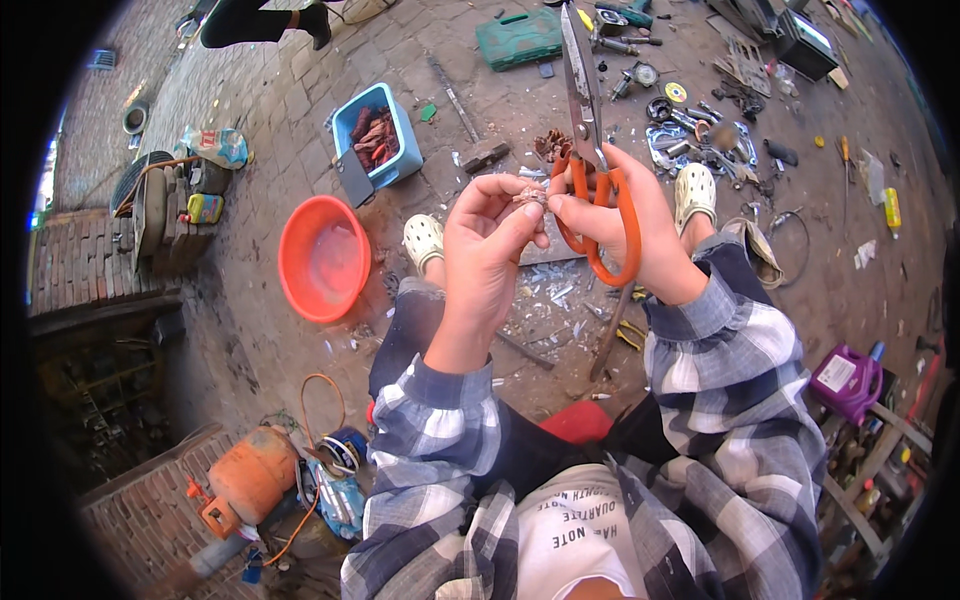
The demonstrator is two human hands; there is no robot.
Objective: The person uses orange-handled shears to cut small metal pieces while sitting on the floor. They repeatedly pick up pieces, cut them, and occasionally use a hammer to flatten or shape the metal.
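Observation:
My right hand [640, 222] is closed around a pair of large scissors [606, 190] with orange loop handles. Their long grey blades point away from me and lie almost together. A small, pale, frayed-looking piece [533, 196] sits between the fingertips of both hands; I cannot make out its kind. My left hand [484, 232] pinches it with thumb and fingers, and the right thumb and forefinger meet it from the other side. Just beyond the hands, a small heap of reddish-brown pieces [552, 146] lies on the ground. Silvery strips and scraps [560, 292] are scattered below.
Left of me stand an orange-red basin [297, 262] and a light-blue bin [408, 158] holding reddish-brown pieces. A hammer [484, 154] lies ahead, beside a green case [520, 40]. Metal parts [700, 140] spread out at right. An orange gas cylinder [255, 475] is near left, a purple jug [846, 384] right.

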